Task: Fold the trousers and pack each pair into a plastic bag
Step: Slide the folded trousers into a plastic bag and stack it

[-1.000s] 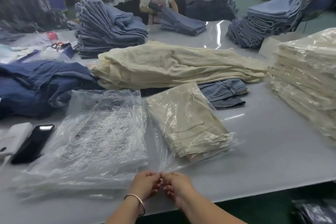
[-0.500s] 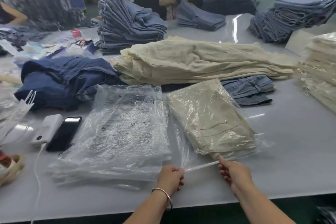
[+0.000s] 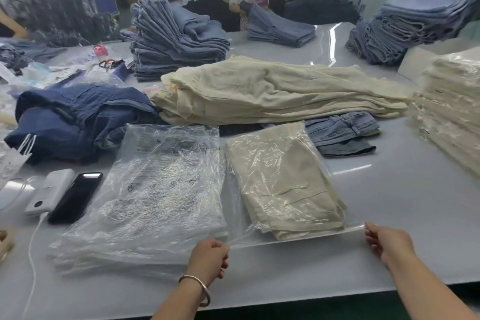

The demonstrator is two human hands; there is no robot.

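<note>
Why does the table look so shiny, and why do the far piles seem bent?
Head view: overhead light glares in streaks off the glossy table and the plastic bag; the wide-angle lens curves the far jeans stacks near the edges; the background is soft.

The left hand and right hand have drawn apart along the bag's edge.

On the table, a folded cream pair of trousers lies inside a clear plastic bag. The left hand and the right hand each pinch one end of the bag's near edge, stretched taut between them. A stack of empty bags lies just left, beside a phone and a power bank. Unfolded cream trousers lie behind.
</note>
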